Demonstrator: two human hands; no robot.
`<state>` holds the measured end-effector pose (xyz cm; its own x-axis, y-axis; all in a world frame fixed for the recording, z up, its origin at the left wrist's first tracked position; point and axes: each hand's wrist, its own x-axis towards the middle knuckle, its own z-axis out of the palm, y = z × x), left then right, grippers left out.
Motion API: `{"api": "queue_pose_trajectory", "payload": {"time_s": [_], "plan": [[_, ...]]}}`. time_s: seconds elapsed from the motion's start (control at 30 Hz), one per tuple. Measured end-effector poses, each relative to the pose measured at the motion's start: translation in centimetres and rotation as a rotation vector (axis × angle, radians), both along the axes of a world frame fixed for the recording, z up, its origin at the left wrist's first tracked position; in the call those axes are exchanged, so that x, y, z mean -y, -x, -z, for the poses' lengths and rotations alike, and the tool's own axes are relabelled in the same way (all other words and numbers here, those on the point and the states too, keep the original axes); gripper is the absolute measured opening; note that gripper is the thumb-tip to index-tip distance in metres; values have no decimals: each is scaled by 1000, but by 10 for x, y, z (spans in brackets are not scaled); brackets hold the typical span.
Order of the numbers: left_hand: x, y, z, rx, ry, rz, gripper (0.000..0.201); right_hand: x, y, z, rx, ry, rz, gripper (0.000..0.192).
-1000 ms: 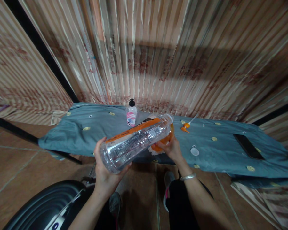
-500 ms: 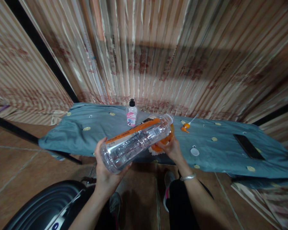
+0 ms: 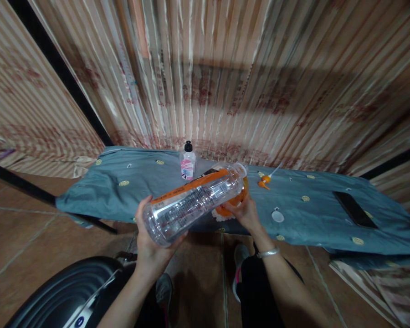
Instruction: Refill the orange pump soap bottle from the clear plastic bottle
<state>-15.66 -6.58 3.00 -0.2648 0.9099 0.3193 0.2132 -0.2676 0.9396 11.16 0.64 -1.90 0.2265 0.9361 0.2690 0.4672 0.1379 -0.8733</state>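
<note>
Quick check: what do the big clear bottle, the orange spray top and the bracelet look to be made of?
Big clear bottle: probably glossy plastic; see-through walls with bright highlights. Orange spray top: likely moulded plastic, from its even, bright colour; too small to judge the finish. Bracelet: shiny and silver-coloured, so perhaps metal, but not certainly.

This looks like a room in a home. A big striped curtain (image 3: 205,95) hangs at the back, a phone (image 3: 353,208) lies on a blue cloth (image 3: 309,221) with yellow pictures, and brown floor tiles (image 3: 15,241) lie below.
</note>
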Motion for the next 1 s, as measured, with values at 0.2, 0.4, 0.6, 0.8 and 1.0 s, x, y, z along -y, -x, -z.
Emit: {"api": "queue_pose_trajectory", "payload": {"time_s": [0.2, 0.4, 0.6, 0.8, 1.0], "plan": [[-2, 6, 6, -61, -29, -9, 112, 1, 0, -3, -6, 7, -9, 69], [-3, 8, 10, -34, -6, 4, 108, 0, -1, -3, -6, 16, -17, 68], [-2, 5, 8, -94, -58, -7, 118, -1, -4, -2, 9, 10, -16, 68], [-1, 4, 6, -31, -37, -10, 114, -2, -5, -2, -1, -4, -43, 68], [-2, 3, 4, -22, -24, 20, 112, 1, -3, -5, -10, -12, -31, 68]]}}
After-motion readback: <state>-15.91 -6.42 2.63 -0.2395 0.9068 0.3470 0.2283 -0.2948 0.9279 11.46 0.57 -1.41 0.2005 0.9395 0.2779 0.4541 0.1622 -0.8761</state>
